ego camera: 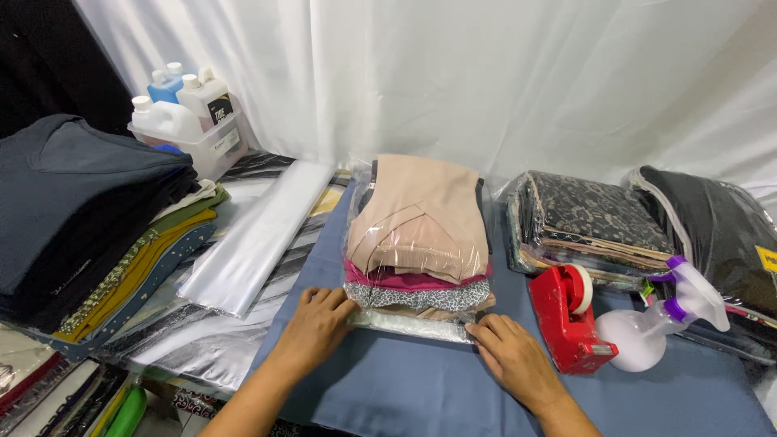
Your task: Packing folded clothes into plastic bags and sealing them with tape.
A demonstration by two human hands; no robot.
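Crinkly clear plastic is wrapping the stack of folded beige, magenta and patterned cloths (pixel 419 235) lying mid-tabletop on the smooth blue cloth (pixel 421 388). I am pressing my left hand (pixel 314 324) and right hand (pixel 510 356) flat, fingers spread, on the bag's near flap. Beside them, a red tape dispenser (pixel 566 320) is standing; dark bagged piles at right are running out of frame.
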